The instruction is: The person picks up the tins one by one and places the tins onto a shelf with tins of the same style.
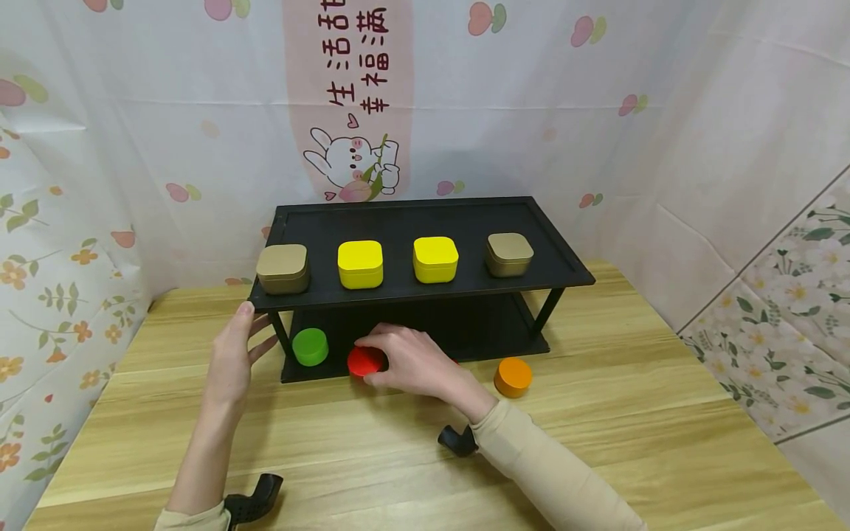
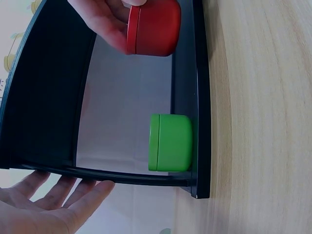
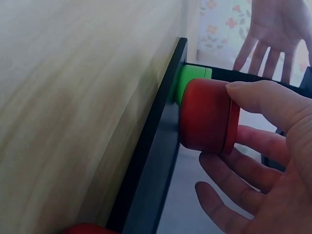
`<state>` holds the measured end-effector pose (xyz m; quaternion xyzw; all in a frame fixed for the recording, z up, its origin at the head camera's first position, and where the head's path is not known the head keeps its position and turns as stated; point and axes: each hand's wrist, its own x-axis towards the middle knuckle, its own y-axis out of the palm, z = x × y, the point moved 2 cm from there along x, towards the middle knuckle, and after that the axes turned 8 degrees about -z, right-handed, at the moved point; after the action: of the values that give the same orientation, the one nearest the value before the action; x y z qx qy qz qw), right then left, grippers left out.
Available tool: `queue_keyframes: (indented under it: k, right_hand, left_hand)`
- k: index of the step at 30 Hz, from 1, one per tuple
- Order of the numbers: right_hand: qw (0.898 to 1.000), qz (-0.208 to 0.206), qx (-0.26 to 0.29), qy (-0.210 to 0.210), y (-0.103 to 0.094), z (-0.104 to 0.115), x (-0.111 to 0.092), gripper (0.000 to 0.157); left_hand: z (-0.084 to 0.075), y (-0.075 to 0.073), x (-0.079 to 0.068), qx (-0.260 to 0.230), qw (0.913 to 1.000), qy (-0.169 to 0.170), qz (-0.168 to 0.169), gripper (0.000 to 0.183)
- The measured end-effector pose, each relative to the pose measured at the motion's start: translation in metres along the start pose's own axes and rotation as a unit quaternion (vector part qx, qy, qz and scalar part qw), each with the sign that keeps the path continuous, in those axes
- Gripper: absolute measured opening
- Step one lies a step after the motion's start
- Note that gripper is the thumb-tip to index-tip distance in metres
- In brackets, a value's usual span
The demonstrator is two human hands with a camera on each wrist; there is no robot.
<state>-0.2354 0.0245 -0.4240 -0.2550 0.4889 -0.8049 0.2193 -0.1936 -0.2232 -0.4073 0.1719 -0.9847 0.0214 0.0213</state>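
Note:
My right hand (image 1: 413,360) pinches a round red tin (image 1: 364,361) by its lid, at the front of the lower tier of a black two-tier rack (image 1: 425,295). In the right wrist view the red tin (image 3: 207,116) is between thumb and fingers. A round green tin (image 1: 310,346) stands at that tier's left end, to the left of the red one. My left hand (image 1: 232,350) is at the rack's left end; in the left wrist view its straight fingers (image 2: 92,200) lie along the side frame.
On the upper tier stand two yellow tins (image 1: 361,264) between two tan tins (image 1: 283,268). An orange round tin (image 1: 513,377) sits on the wooden table (image 1: 358,457) at the rack's front right. Another red object (image 3: 90,229) shows partly at the rack's front edge.

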Motion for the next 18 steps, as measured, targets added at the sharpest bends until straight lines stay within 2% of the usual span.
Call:
queue_keyframes:
  k: [7,18]
  right_hand:
    - [1.0,0.005,0.004,0.021,0.0,-0.004,0.009,0.049]
    - [0.999,0.006,-0.016,0.028,0.003,-0.013,0.015,0.051]
  left_hand:
    - [0.0,0.0,0.0,0.005,1.0,0.007,-0.001,0.06]
    - [0.0,0.001,0.0,0.004,1.0,0.008,0.002,0.062]
